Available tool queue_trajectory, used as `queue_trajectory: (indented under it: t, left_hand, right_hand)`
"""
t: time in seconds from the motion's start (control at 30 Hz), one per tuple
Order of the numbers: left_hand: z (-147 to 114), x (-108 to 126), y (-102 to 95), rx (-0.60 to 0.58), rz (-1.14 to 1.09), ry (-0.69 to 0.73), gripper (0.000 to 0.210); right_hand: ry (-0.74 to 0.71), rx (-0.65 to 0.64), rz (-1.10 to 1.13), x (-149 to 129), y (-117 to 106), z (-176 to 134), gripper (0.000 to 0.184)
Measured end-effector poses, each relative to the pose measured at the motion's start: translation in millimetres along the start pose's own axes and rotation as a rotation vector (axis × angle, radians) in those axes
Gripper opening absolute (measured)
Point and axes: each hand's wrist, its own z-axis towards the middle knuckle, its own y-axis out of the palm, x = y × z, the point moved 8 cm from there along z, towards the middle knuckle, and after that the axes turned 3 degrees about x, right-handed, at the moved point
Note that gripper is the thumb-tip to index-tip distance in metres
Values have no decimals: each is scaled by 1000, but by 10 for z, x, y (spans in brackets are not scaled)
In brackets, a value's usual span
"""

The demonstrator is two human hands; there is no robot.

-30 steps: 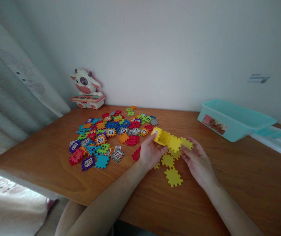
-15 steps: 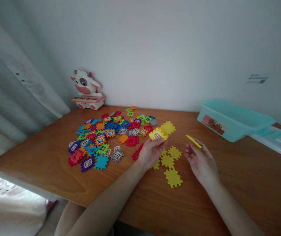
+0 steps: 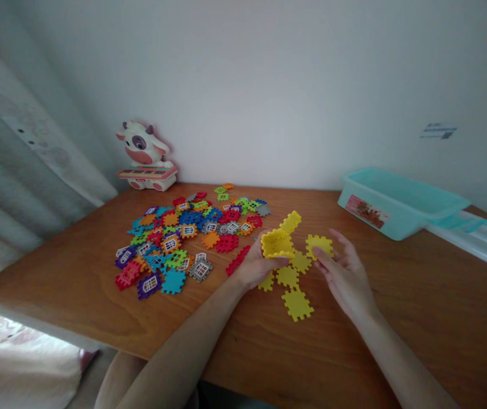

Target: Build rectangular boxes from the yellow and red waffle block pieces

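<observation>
My left hand (image 3: 257, 267) is closed around a yellow box of interlocking tiles (image 3: 277, 243), its open side tilted up so the hollow inside shows. One more yellow panel (image 3: 291, 222) sticks out from the box's far side. Between the thumb and fingers of my right hand (image 3: 345, 272) is a single flat yellow tile (image 3: 319, 245), held just right of the box, apart from it. Several loose yellow tiles (image 3: 297, 304) lie on the table beneath and between my hands.
A wide pile of coloured interlocking tiles (image 3: 176, 280), some with window inserts, spreads over the wooden table (image 3: 76, 272) to the left. A cow-shaped toy keyboard (image 3: 147, 165) stands at the back left. At the back right are a mint plastic bin (image 3: 400, 213) and a clear lid (image 3: 469, 238).
My left hand has turned the yellow box so its hollow faces me. My right hand has moved slightly left and rotated its tile from edge-on to face-on.
</observation>
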Motion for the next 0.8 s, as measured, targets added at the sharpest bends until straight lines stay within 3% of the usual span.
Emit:
queue_trajectory:
  t: [0.17, 0.33, 0.8]
  left_hand:
    - [-36, 49, 53, -38, 199, 67, 61]
    - [-56, 43, 111, -101, 232, 106, 60]
    - [-24, -53, 73, -29, 156, 8, 60]
  right_hand:
    - [70, -110, -97, 111, 45, 20, 35]
    - [90, -176, -175, 203, 84, -1, 38]
    - [85, -146, -251, 219, 75, 3, 41]
